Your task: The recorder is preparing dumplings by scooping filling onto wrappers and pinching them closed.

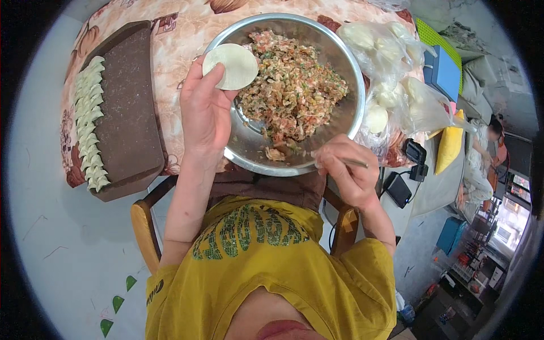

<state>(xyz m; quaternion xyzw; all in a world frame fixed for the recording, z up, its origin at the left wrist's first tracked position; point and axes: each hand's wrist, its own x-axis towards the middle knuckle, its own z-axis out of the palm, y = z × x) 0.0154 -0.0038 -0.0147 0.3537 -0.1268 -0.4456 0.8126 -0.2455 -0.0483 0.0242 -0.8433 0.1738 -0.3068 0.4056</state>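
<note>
My left hand pinches a round, pale dumpling wrapper between thumb and fingers, above the left rim of a large steel bowl. Inside the bowl lies a heap of chopped dumpling filling, mixed with pinkish, green and orange bits. At the bowl's lower right rim, my right hand is closed around a thin utensil with a slim handle. Most of that utensil is hidden by the fingers, so I cannot tell its exact kind. A small lump of filling sits low in the bowl near this hand.
On the left, a brown tray carries rows of folded dumplings. Plastic bags of wrappers lie right of the bowl, by a blue box and a black device. Another person sits at far right.
</note>
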